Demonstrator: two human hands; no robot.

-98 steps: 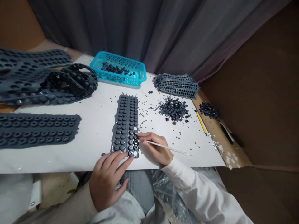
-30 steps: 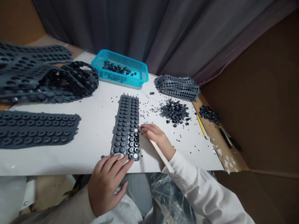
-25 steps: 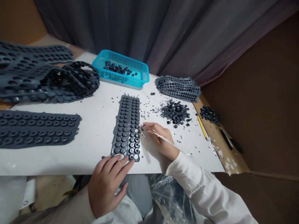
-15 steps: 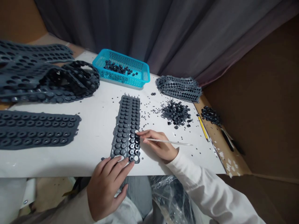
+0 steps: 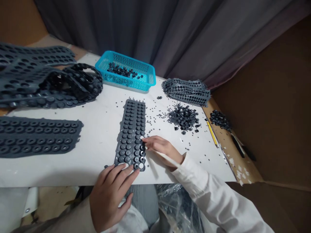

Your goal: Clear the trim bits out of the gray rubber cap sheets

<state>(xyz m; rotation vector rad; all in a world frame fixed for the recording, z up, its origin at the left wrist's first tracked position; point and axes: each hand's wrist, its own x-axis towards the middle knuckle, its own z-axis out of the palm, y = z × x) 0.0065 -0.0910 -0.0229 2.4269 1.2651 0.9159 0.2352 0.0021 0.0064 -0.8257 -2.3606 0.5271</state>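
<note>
A dark grey rubber sheet (image 5: 132,129) with rows of round raised studs lies lengthwise on the table before me. My left hand (image 5: 113,191) rests on its near edge, fingers stretched out and slightly spread. White round spots show by those fingertips and on a near right stud. My right hand (image 5: 164,149) is closed on a thin white stick (image 5: 167,158), somewhat blurred, that slants back toward my sleeve. Its fingertips are at the sheet's right side, beside a stud with a white top (image 5: 142,138). Whether the fingers also pinch something small is hidden.
A blue basket (image 5: 125,84) with small black pieces stands at the back. Similar studded sheets (image 5: 36,136) lie at left. To the right are a heap of black bits (image 5: 183,117), a perforated grey bundle (image 5: 186,92), a yellow pencil (image 5: 212,134) and black-handled scissors (image 5: 238,145).
The white stick has swung from nearly level to slanting down toward my right sleeve. My right fingers have curled in slightly. My left hand stays on the sheet's near edge.
</note>
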